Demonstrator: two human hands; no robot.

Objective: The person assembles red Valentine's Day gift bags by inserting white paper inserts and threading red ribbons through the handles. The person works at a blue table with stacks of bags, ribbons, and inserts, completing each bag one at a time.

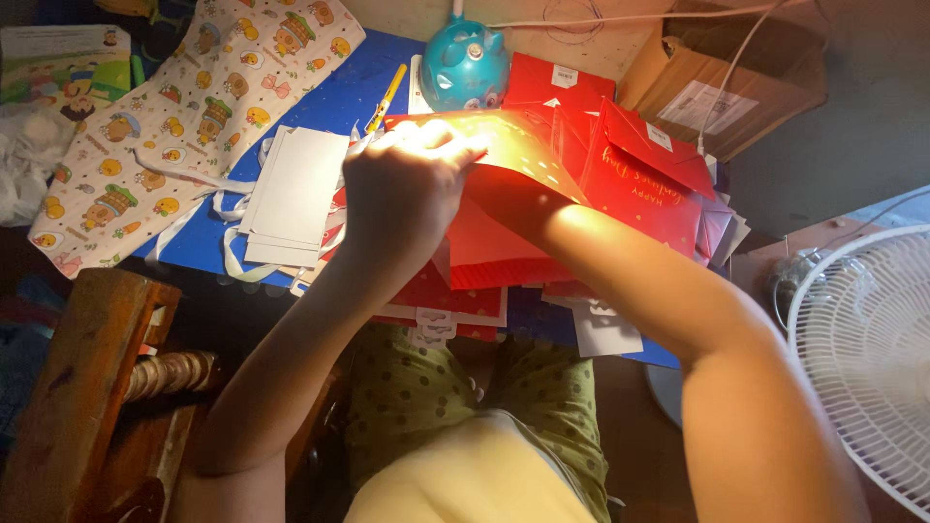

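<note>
Person seated at a blue worktop [334, 102], head camera looking down at both arms. Left hand [402, 189] lies over the near-left edge of a red paper bag [513, 145], fingers curled round that edge, gripping it. Right forearm runs up inside or under the bag; right hand hidden by the red sheet, cannot tell whether it is clenched or loose.

Bag sits mid-worktop on a heap of red folded bags [635, 169], lit bright from a lamp above. Looks light, thin card: stiff along the creases, floppy on the panels, likely to crease or tear if pinched hard. Best held along folded edges or the rim, as the left hand does.

Left of it: stack of white cards [295, 189], white ribbon strips [228, 257], yellow pen [386, 97]. Far left: cartoon-print cloth [194, 107]. Far centre: teal piggy bank [465, 63]. Far right: cardboard box [722, 82]. Near right: white fan [862, 358]
</note>
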